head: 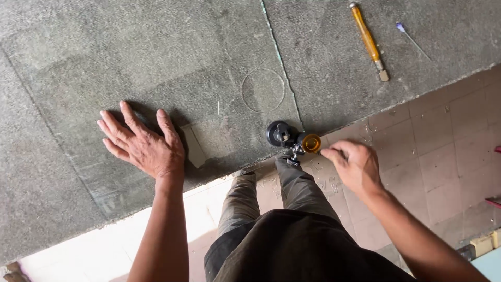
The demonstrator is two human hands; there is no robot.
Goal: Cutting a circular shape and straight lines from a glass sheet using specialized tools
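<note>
Grey felt-like carpet (156, 57) covers a work table, seen from the head camera looking straight down. The left hand (142, 143) lies flat on it with fingers spread, palm pressing down; a sheet of glass seems to lie under it, though its edges are hard to make out against the grey. A small pale strip (193, 146) sits just beside the thumb. At the table edge stands a circle cutter (292, 138) with a black suction base and an amber knob. The right hand (355, 164) pinches near that knob with thumb and forefinger; exactly what the fingertips grip is hidden. A faint scored circle (263, 90) shows on the surface just beyond the cutter. Farther off lies a yellow-handled glass cutter (368, 40), with a thin pen-like thing (412, 37) near it. Tiled floor (449, 136) shows below; the person's legs are partly cut off.
</note>
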